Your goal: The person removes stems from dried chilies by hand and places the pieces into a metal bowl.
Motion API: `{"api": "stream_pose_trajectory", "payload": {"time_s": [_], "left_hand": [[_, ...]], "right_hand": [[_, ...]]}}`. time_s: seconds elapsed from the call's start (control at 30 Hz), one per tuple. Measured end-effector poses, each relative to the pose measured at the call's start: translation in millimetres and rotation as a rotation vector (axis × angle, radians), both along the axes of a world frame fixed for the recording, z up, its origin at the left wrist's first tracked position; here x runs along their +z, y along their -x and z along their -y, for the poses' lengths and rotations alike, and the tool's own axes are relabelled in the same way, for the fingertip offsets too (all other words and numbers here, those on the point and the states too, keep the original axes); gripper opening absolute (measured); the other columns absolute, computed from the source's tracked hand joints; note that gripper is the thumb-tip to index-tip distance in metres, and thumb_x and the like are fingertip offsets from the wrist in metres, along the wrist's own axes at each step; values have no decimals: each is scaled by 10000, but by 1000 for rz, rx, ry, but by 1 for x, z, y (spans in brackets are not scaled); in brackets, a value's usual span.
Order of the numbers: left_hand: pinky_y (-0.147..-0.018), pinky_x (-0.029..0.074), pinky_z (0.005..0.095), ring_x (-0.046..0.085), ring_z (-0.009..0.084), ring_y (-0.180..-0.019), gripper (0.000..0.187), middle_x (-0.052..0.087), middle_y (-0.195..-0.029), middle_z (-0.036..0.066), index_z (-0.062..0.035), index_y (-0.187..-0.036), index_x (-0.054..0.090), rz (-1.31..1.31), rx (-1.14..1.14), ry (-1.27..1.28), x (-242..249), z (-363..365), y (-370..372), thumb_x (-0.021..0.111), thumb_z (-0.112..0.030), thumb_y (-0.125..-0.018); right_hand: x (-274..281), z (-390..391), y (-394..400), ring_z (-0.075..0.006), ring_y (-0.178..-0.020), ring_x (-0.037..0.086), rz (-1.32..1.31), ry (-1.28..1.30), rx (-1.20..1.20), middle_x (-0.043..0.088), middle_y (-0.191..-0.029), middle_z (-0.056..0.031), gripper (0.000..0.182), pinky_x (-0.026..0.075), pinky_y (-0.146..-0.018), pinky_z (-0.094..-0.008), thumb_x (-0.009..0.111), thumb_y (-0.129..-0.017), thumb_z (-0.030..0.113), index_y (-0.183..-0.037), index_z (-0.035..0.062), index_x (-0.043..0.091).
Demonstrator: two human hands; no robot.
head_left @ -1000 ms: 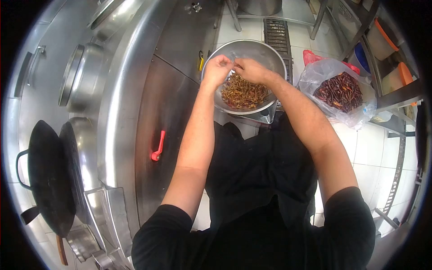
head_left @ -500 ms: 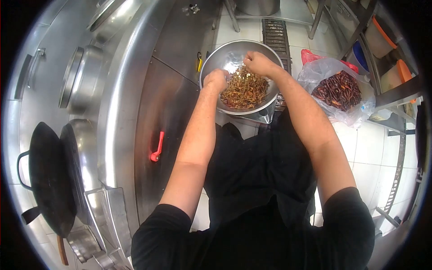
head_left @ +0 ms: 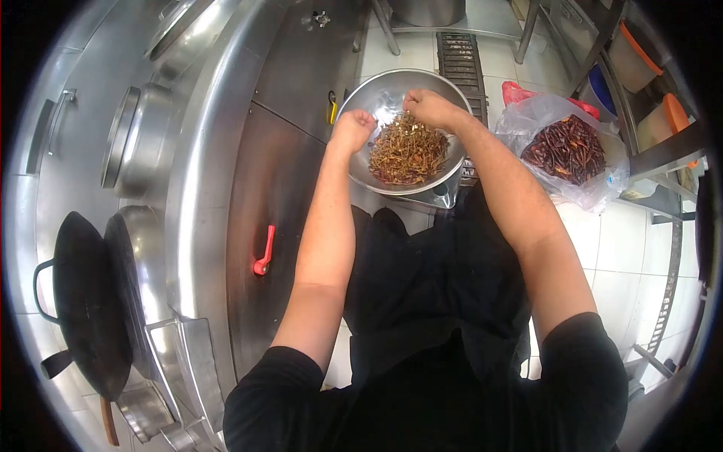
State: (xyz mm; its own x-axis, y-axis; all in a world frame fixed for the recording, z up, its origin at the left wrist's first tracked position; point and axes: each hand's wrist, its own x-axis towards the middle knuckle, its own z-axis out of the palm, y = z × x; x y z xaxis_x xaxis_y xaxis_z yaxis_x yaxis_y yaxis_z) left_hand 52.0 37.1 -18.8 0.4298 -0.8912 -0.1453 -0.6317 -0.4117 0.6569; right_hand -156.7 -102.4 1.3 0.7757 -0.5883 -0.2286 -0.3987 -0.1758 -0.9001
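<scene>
A wide steel bowl (head_left: pixel 361 172) holds a heap of thin brown and reddish dried stems or chillies (head_left: pixel 408 153). At its left rim is my left hand (head_left: pixel 354 130), fingers curled and pressed together; anything between them is too small to name. My right hand (head_left: pixel 427 107) is over the far part of the bowl, above the heap, with its fingers pinched and the fingertips partly hidden. On the floor to the right, an open clear plastic bag (head_left: pixel 511 135) contains dark red dried chillies (head_left: pixel 565 149).
A metal stand (head_left: pixel 444 194) sits under the bowl, beside a floor drain grate (head_left: pixel 461 64). Steel cabinets with a red lever (head_left: pixel 263 252) run along the left, near a black wok (head_left: pixel 90 309). Shelving with tubs (head_left: pixel 633 60) stands at the right.
My left hand has lifted and moved slightly up and left, from inside the bowl to its rim. My right hand has shifted a little left.
</scene>
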Motion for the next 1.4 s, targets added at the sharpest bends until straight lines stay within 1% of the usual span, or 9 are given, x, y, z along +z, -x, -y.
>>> {"api": "stream_pose_trajectory", "payload": {"time_s": [0.1,0.2,0.4,0.5,0.6,0.9,1.1,1.2,1.4], "left_hand": [[-641,462,241,539,60,-683,184,668,-830,-24,-39,-1051,712,-418,128,39,35,-2,21,753,-149,-908],[-624,458,230,536,55,-670,209,668,-852,-29,-43,-1106,689,-648,98,119,36,3,27,738,-129,-923],[-647,486,223,565,55,-696,221,707,-938,-6,-23,-1128,681,-854,114,193,53,1,44,714,-163,-961],[-648,485,220,579,56,-709,218,723,-980,2,-31,-1120,695,-712,250,149,51,5,41,717,-181,-963],[-637,482,216,585,54,-713,188,729,-960,3,-47,-1085,712,-704,179,192,44,3,39,721,-188,-959],[-591,444,205,549,44,-670,153,710,-856,-9,-41,-1030,729,-428,136,109,39,5,45,727,-171,-951],[-598,492,296,613,113,-656,143,737,-840,33,-47,-1003,734,-326,58,145,26,9,37,718,-168,-929],[-686,532,360,694,230,-722,166,740,-834,98,-72,-999,735,208,53,152,28,12,52,726,-187,-879],[-910,556,444,711,341,-1004,178,743,-1065,155,-121,-1004,746,527,107,58,-5,8,42,699,-189,-846]], "right_hand": [[2,-7,-7,-171,-769,584,72,-28,-7,638,-840,-68,299,495,-696,-362,607,-1012,332,-1019,36,650],[4,-21,-14,-104,-625,492,153,-35,-17,528,-742,12,331,400,-507,-291,597,-1046,381,-1003,56,645],[-18,-18,-27,-174,-711,570,310,192,-71,621,-799,-59,272,478,-653,-361,618,-1032,312,-1024,40,624],[-13,-17,-20,-325,-845,674,223,378,9,703,-917,-187,258,515,-765,-430,633,-991,270,-1043,18,623],[-8,-25,-18,-408,-913,670,225,479,60,707,-971,-210,227,514,-803,-472,633,-975,240,-1047,25,629],[-9,-21,-16,-443,-959,658,89,538,117,697,-976,-226,181,510,-823,-512,610,-941,193,-1030,38,641],[0,-24,-14,-444,-981,664,70,580,93,705,-983,-229,168,520,-831,-523,582,-926,168,-1020,49,654],[3,-26,-16,-445,-993,667,24,609,75,711,-1001,-229,197,524,-846,-521,577,-924,188,-1044,60,666],[-16,5,-9,-462,-990,670,-7,540,-45,708,-1015,-273,310,527,-872,-521,570,-921,253,-1084,7,664]]}}
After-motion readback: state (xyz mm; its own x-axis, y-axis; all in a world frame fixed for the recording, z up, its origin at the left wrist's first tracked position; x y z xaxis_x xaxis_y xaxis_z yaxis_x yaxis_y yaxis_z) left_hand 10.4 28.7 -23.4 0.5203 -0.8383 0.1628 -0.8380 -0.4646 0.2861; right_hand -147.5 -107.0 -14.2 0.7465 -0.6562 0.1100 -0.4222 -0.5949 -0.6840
